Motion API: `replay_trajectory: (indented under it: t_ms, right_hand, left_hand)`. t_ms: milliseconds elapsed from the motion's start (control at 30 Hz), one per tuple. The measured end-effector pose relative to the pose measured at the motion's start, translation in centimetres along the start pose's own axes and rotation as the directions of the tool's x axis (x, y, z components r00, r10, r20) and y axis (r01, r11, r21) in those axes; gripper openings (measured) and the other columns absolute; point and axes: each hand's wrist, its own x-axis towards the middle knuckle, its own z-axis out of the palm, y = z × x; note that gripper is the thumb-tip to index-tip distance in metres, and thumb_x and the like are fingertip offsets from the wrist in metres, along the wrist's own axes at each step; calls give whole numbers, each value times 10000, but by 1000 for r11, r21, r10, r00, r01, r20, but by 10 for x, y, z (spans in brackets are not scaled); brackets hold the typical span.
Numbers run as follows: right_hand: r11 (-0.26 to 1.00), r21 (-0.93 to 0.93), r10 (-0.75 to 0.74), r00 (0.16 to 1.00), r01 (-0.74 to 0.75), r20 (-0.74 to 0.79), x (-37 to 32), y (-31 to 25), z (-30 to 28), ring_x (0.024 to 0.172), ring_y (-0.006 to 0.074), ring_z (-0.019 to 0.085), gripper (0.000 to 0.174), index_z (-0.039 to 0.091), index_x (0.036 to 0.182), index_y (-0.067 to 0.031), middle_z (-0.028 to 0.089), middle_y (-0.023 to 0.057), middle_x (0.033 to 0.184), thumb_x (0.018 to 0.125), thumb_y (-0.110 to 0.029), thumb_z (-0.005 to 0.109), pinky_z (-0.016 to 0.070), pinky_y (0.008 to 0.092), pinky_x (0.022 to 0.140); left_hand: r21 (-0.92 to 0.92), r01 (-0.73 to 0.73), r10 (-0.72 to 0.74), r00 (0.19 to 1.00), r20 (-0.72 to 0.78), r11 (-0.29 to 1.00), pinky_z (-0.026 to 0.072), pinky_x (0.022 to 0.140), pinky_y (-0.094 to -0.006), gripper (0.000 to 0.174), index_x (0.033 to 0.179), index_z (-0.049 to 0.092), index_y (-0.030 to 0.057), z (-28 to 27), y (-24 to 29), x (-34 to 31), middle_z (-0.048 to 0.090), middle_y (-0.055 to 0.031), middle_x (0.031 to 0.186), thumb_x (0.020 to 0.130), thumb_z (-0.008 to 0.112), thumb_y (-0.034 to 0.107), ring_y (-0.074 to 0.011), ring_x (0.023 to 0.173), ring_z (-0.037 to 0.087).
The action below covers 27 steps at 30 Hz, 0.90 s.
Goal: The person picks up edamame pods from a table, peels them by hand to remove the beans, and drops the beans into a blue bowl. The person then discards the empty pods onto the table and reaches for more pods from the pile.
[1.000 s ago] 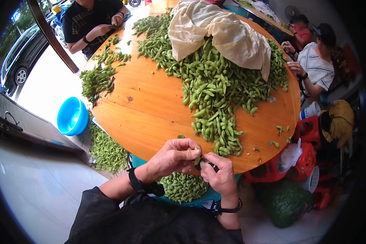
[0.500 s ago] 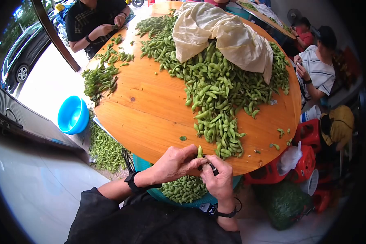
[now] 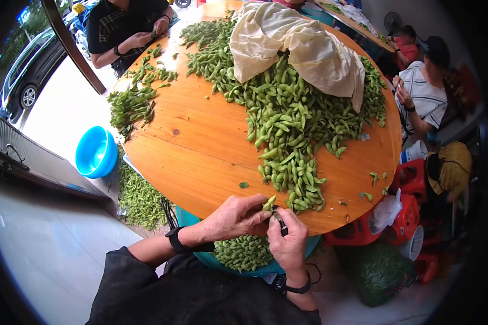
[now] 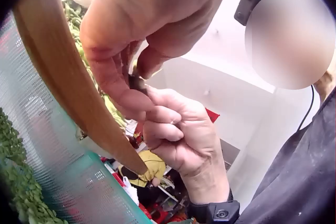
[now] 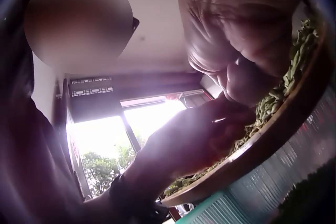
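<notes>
My left hand (image 3: 230,219) pinches a green soybean pod (image 3: 269,203) between thumb and fingers, over the near edge of the wooden table (image 3: 200,162). Close against it, my right hand (image 3: 288,244) grips a small black-handled tool (image 3: 283,228) whose tip meets the pod's lower end; its working end is hidden by fingers. In the left wrist view, the curled fingers of the right hand (image 4: 181,129) touch the left fingertips. A large heap of soybean pods (image 3: 287,124) lies just beyond both hands. Beneath them, a teal basket (image 3: 312,245) holds many cut pods (image 3: 243,253).
A cream cloth (image 3: 293,43) covers the heap's top. Loose pods (image 3: 133,105) lie at the table's left. On the floor are a blue basin (image 3: 96,153) and more pods (image 3: 141,197). Red stools (image 3: 406,216) and a green sack (image 3: 382,271) stand right. Other people sit around.
Both hands have stayed together near the table edge. The pod in the left fingers stood upright half a second ago and now tilts to the right. The right hand has turned slightly.
</notes>
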Motion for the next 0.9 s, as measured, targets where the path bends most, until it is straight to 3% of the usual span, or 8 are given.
replay_trajectory:
  t_ms: [33,100,200,400,633,733,800,900]
  right_hand:
    - [1000,0,0,1000,0,0,0,-3,-1,543,76,537,149,607,1014,83,570,46,713,901,-9,572,422,247,487]
    - [997,3,76,997,-76,9,1,-10,-3,682,319,611,188,629,1014,51,590,160,793,835,1,597,476,386,601]
    - [996,-71,-61,998,59,-28,2,-3,1,557,104,557,152,607,1008,79,560,74,712,886,-7,580,433,278,502]
    - [977,193,94,996,-90,-8,-2,1,5,566,64,523,136,603,1028,87,552,40,836,923,12,557,400,234,468]
    - [993,117,16,999,-10,-51,-4,-5,1,573,57,520,141,587,1029,115,525,45,902,930,16,568,393,218,461]
    - [983,176,76,993,-58,-93,-3,-11,0,687,224,595,175,630,1005,92,579,140,848,861,-6,624,476,321,611]
    - [976,187,-96,990,113,-101,-2,-3,0,575,79,542,143,608,1035,84,552,60,899,917,6,585,398,224,463]
    - [951,38,-302,946,308,-117,13,-1,-3,578,87,549,142,622,1021,67,567,58,871,909,-17,599,403,225,475]
  left_hand:
    - [0,0,0,1000,0,1000,505,623,-352,280,1126,564,-25,2,-3,-1,632,-159,735,981,592,213,-200,682,653]
    - [-127,64,-64,998,2,990,516,638,-320,318,1190,548,-19,4,-6,-2,667,-127,808,993,581,229,-151,725,652]
    - [-445,206,-195,978,71,871,532,667,-276,332,1245,523,-10,6,1,-4,674,-73,903,996,578,202,-110,763,640]
    - [-587,219,-237,970,48,779,527,656,-235,292,1213,536,22,6,8,-7,648,-32,916,964,625,145,-86,757,625]
    - [-678,210,-224,972,68,705,471,575,-211,129,1038,615,40,3,-2,-9,653,-42,830,936,651,109,-88,670,596]
    - [-811,212,-209,971,113,545,434,525,-210,96,976,624,33,8,-6,-9,622,-43,736,940,649,118,-86,601,575]
    - [-897,202,-144,977,157,393,412,489,-221,111,962,617,23,14,-11,-9,622,-63,756,953,627,133,-95,545,533]
    - [-950,167,-127,982,137,265,404,471,-224,127,954,612,21,24,-16,-8,624,-76,779,967,604,147,-97,525,509]
